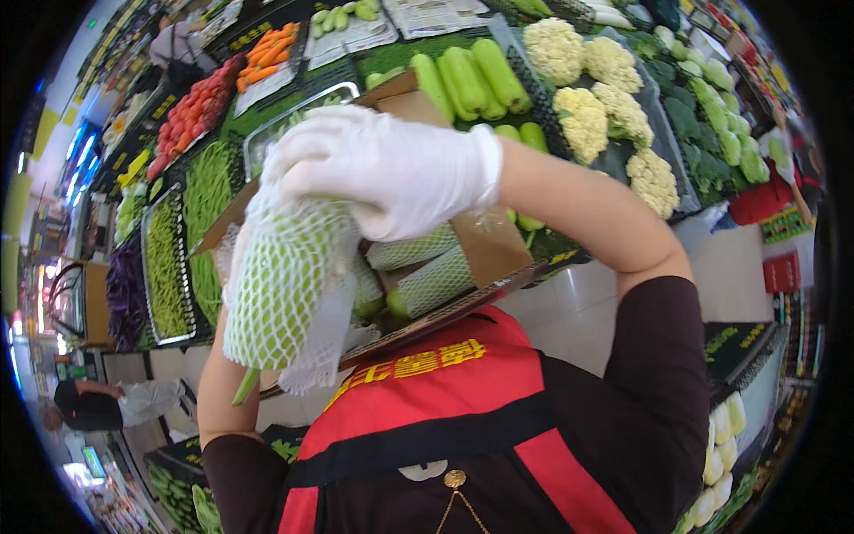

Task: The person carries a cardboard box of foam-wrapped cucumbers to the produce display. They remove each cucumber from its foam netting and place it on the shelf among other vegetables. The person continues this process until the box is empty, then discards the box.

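Note:
A light green gourd (277, 307) in a white foam net sleeve is held up before me, tilted, its stem pointing down. My right hand (373, 170), in a white glove, grips the upper end of the gourd and its net. Behind the gourd, my left hand is mostly hidden; its forearm (220, 394) rises from below, and its grip cannot be made out. A loose flap of foam netting (317, 364) hangs beside the gourd. Under my hands is an open cardboard box (494, 247), in which more netted gourds (437, 284) lie.
Bare light green gourds (460, 80) lie beyond the box, with cauliflowers (584, 123) to their right. Long beans (207, 200), tomatoes (193, 110) and carrots (270, 53) are on the left. One person (100, 404) stands at the lower left, another (177, 43) at the upper left.

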Demonstrator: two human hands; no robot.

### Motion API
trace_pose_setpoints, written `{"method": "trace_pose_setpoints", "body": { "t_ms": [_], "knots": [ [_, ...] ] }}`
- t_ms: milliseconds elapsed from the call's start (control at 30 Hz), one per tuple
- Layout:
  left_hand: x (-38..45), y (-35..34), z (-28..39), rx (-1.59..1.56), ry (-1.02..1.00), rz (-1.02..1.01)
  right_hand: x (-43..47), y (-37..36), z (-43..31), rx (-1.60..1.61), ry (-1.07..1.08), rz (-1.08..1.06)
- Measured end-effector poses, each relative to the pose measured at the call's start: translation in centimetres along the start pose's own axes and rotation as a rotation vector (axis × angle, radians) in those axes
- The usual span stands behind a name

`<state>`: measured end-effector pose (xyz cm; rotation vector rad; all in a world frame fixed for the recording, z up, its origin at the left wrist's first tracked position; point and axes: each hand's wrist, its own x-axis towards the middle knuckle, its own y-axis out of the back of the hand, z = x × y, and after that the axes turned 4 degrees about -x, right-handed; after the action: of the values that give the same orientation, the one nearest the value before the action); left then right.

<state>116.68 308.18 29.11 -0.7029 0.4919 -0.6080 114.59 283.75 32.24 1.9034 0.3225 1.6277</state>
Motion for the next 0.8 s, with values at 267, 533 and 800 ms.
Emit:
{"method": "trace_pose_setpoints", "body": {
  "t_ms": [267, 533, 800],
  "knots": [
    [-0.8, -0.9, 2.2, 0.307, -0.01, -0.097, 1.4, 2.9, 1.0, -0.355, 0.057, -0.324],
    [-2.7, -2.1, 3.4, 0.245, -0.633, -0.134, 0.2, 1.8, 1.5, 0.281, -0.708, -0.268],
    [1.9, -5.1, 5.2, 0.329, -1.069, 0.203, 2.1, -1.6, 0.7, 1.294, -0.926, -0.085]
  ]
}}
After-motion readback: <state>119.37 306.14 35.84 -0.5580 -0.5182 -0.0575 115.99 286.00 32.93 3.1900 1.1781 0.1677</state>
